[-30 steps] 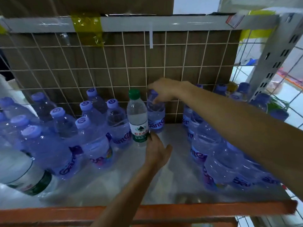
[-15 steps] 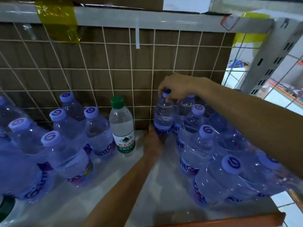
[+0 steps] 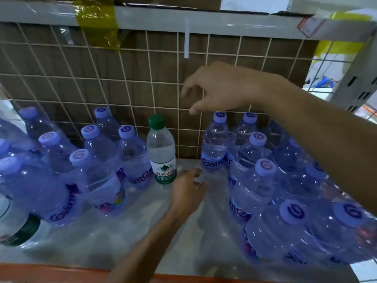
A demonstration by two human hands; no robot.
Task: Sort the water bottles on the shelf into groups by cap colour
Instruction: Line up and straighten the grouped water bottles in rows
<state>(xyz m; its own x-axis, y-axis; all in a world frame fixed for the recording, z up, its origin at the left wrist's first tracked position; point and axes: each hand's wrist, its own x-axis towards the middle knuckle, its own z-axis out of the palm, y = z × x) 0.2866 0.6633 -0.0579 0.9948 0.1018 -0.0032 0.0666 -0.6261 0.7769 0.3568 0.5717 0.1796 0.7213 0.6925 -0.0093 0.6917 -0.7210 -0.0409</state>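
Observation:
A clear bottle with a green cap stands upright at the back middle of the shelf. Several purple-capped bottles crowd its left side and several more fill the right. A purple-capped bottle stands alone at the left edge of the right group. My right hand hovers above it with loosely curled fingers, holding nothing. My left hand is low over the shelf floor between the green-capped bottle and that bottle, fingers relaxed, holding nothing.
A wire grid over a brown panel closes the back of the shelf. The orange front edge runs along the bottom. A large green-labelled bottle lies at the lower left. A shelf upright stands at the right.
My right hand has let go of the purple-capped bottle it carried to the right group and has risen above it. My left hand has drawn back a little from that bottle's base.

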